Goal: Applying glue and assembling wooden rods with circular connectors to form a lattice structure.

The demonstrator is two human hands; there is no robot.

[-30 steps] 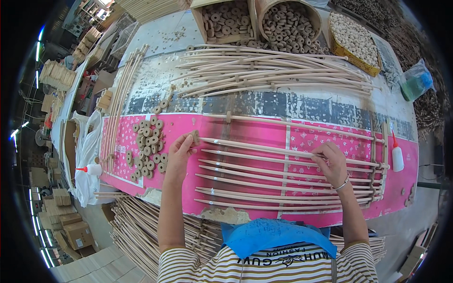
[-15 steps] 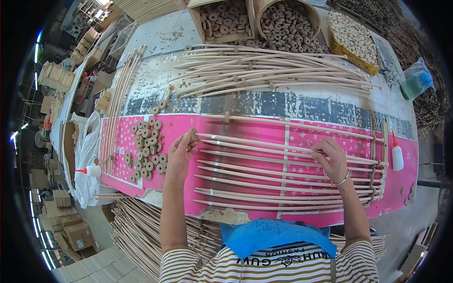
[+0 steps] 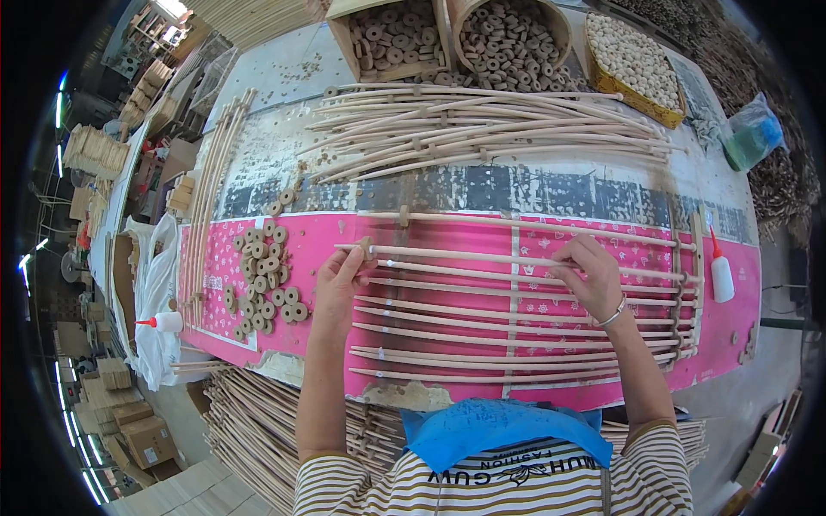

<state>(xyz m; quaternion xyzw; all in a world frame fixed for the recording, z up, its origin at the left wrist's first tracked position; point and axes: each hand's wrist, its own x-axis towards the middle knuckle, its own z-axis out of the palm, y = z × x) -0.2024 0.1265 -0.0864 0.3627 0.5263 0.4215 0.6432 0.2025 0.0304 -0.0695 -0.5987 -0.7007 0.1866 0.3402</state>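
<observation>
My left hand (image 3: 338,279) pinches a brown wooden ring (image 3: 368,250) between thumb and fingers. The ring sits around a pale wooden rod (image 3: 465,254), a short way in from its left end, which sticks out past my fingers. Farther right along that same rod, my right hand (image 3: 592,279) has its fingertips closed on it. Several similar rods (image 3: 482,330) lie side by side toward me on the pink cover, with brown rings near their right ends. One more rod (image 3: 465,219), with a ring near its left end, lies just beyond.
Loose rings (image 3: 267,271) are heaped left of the rods. Finished-looking rods (image 3: 482,129) lie piled beyond. A wooden box (image 3: 342,43), a round tub (image 3: 564,39) and a yellow basket (image 3: 641,101) stand at the back. Glue bottles (image 3: 722,279) with red tips lie at both sides.
The ring has slid rightward onto the rod, so the rod's left end now shows beyond it. My right hand has shifted slightly left.
</observation>
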